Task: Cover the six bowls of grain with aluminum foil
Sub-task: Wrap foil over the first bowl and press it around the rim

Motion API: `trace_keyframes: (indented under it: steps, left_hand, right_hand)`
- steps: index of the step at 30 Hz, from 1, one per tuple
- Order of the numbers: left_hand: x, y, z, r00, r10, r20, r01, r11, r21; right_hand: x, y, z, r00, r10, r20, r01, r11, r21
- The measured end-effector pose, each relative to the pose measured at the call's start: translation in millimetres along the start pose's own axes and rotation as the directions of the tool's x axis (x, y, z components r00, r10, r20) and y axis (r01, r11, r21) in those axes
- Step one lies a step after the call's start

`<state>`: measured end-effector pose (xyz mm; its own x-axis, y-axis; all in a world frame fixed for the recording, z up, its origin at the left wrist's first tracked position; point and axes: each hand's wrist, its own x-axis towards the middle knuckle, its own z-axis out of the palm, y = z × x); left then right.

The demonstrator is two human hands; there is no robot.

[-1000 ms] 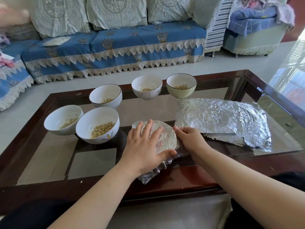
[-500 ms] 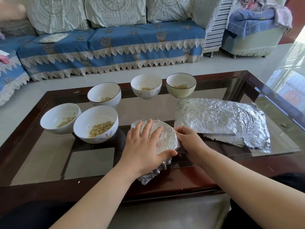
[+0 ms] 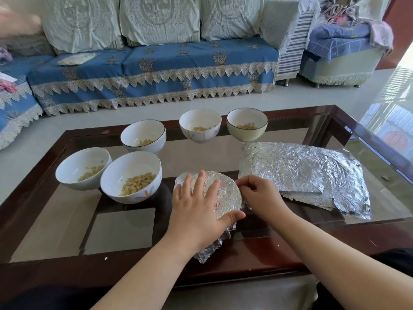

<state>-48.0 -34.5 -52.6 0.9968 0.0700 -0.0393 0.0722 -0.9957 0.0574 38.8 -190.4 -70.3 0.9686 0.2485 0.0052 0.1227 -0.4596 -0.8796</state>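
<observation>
Right hand [image 3: 260, 196] now higher on foil rim [image 3: 232, 186]

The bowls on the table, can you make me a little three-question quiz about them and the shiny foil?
1. How many bowls stand uncovered?
2. True or false: the left hand lies flat on top of the foil-covered bowl.
3. The stack of foil sheets lies where? A) on the sofa B) on the glass table, right of the covered bowl C) on the floor

Key: 1. Five, each with grain inside. 2. True; the right hand works the foil at the bowl's right edge. 3. B
</observation>
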Motion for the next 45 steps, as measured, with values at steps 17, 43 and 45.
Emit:
trace_keyframes:
  steps: [17,43,45]
  left_hand:
    - [-3.2,-19.6,-12.4,0.996,0.013,0.088,-0.015,1.000,0.023]
    - [-5.6,-22.1,-0.9,0.999,0.027,-0.018,-0.028,0.999,-0.037]
    - [-5.1,-22.3,-0.8,0.999,0.026,-0.020,-0.027,0.999,-0.038]
  right_hand:
    - [-14.6,3.5,14.2,0.995,-0.102,0.019,0.098,0.984,0.147]
    - [-27.4,19.9,30.0,0.997,0.001,-0.076,0.020,0.959,0.283]
    - [-25.8,20.8,31.3,0.996,0.018,-0.093,0.010,0.955,0.297]
